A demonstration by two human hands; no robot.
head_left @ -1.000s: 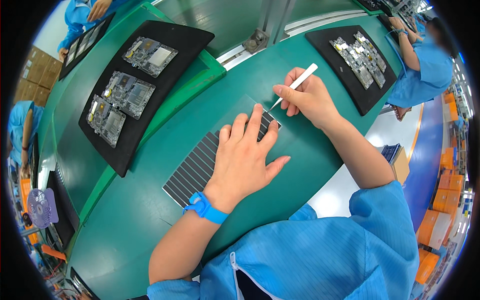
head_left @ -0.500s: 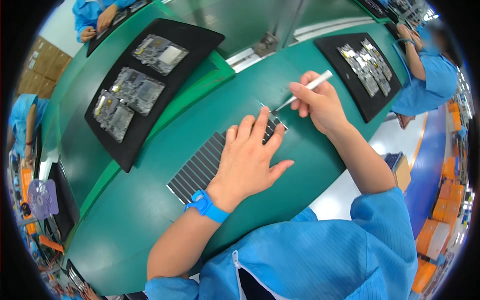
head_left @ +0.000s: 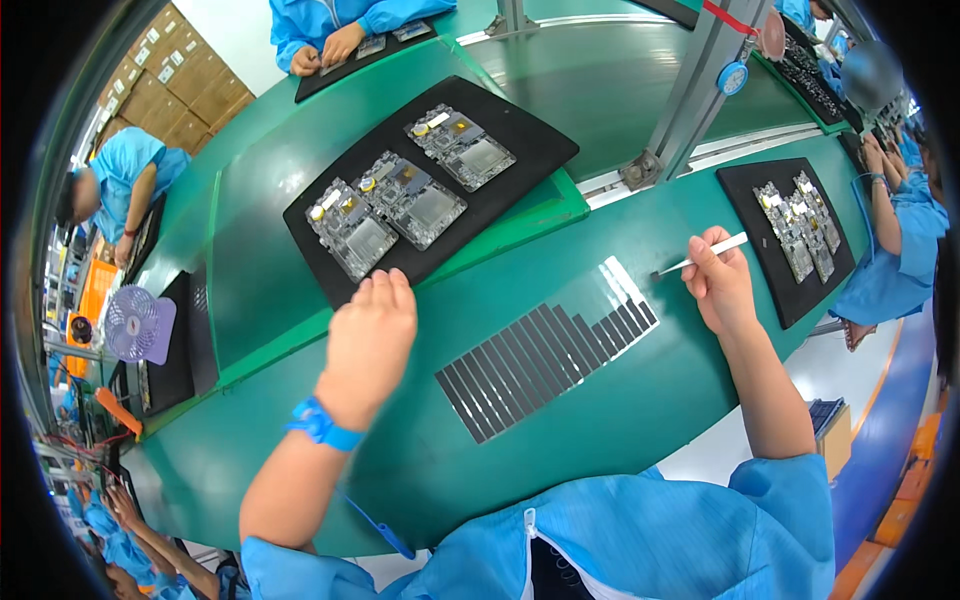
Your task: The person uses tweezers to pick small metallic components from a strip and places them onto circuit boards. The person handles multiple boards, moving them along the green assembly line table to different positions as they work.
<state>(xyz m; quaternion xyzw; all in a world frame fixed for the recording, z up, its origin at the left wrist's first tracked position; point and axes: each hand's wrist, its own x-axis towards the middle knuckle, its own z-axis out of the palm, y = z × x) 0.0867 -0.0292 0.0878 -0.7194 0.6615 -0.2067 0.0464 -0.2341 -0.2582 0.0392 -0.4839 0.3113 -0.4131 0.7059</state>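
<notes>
My left hand has its fingers pressed together over the near edge of a black mat; the thumb is hidden. Several grey circuit boards with yellow and white parts lie on that mat. In my right hand is a pair of white tweezers, held pen-like above the table. A small dark piece shows at the tweezers' tip. Between my hands lies a sheet of dark strips on a clear backing, with some bare backing at its upper right end. Neither hand touches the sheet.
At the right, another black mat carries more circuit boards. A raised green ledge and a metal post border the green table. Co-workers sit around, and a purple fan stands at left.
My left hand has left the strip sheet and moved to the black mat's edge. My right hand with the tweezers has drawn away from the sheet to the right. The view has shifted.
</notes>
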